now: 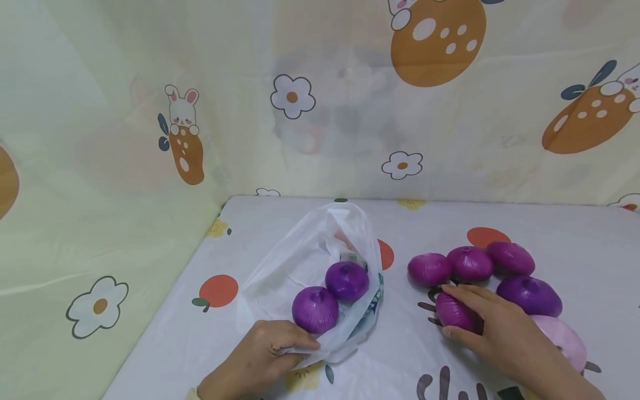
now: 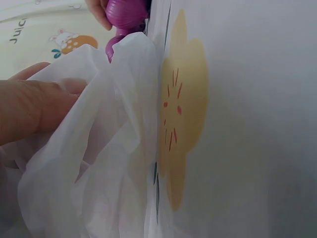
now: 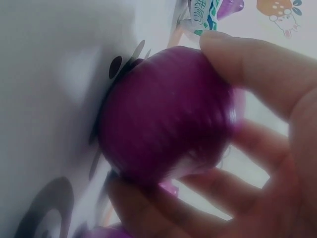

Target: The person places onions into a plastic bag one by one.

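Observation:
My left hand (image 1: 265, 350) pinches the near edge of a thin white plastic bag (image 1: 285, 269), whose mouth lies spread on the table. Inside the bag two purple onions rest against each other, a lighter onion (image 1: 315, 309) and a darker onion (image 1: 347, 281). To the right, my right hand (image 1: 505, 328) grips a purple onion (image 1: 454, 312) between thumb and fingers. The right wrist view shows that onion (image 3: 166, 116) up close, low over the tabletop or touching it; I cannot tell which. In the left wrist view the thumb presses on the crumpled bag (image 2: 106, 134).
Behind my right hand several more purple onions sit in a loose cluster, among them a left onion (image 1: 429, 269) and a dark onion (image 1: 530, 294). The white table cover (image 1: 165, 344) is printed with fruit and flowers. Patterned curtains (image 1: 340, 128) stand behind and at the left.

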`<state>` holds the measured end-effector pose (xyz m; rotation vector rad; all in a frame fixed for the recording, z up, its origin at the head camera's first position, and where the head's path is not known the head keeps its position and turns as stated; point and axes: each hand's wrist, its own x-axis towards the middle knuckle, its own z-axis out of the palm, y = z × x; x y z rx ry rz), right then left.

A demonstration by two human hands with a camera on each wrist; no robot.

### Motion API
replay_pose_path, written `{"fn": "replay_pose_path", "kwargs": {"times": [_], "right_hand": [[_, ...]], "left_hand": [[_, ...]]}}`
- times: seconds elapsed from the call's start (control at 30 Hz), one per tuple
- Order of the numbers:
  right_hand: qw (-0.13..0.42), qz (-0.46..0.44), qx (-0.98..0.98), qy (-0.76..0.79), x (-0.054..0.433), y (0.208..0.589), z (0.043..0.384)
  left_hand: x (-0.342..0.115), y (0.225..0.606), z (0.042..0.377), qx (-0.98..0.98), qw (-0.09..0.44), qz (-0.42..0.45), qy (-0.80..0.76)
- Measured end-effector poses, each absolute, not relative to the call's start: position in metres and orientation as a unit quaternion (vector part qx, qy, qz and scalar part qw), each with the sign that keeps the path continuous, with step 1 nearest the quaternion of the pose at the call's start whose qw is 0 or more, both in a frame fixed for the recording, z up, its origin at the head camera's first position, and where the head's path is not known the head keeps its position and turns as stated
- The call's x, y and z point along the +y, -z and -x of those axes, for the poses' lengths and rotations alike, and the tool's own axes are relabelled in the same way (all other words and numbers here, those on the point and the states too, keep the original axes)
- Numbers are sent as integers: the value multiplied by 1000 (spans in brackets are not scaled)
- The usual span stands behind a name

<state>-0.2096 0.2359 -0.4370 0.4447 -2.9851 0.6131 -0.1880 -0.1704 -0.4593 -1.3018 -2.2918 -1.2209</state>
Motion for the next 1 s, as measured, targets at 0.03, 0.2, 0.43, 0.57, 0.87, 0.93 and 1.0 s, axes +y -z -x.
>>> {"fn": "replay_pose_path", "kwargs": {"times": [0.03, 0.2, 0.43, 0.57, 0.87, 0.93, 1.0], "right_hand": [[30, -144, -969, -198, 235, 437, 210], [38, -151, -968, -197, 233, 438, 210], [46, -154, -967, -197, 228, 438, 210], [60, -160, -965, -198, 225, 437, 208], [82, -201, -955, -204, 206, 423, 211], [106, -220, -948, -205, 200, 417, 213], [130, -240, -938, -212, 193, 411, 215]], "left_hand": [[-171, 459, 187, -784, 113, 440, 423], [-173, 460, 187, -783, 120, 443, 420], [-174, 459, 188, -785, 143, 458, 393], [-172, 459, 190, -785, 154, 467, 378], [-169, 459, 191, -787, 157, 464, 374], [-168, 458, 191, -786, 165, 468, 368], [-168, 458, 192, -785, 172, 473, 362]]}}
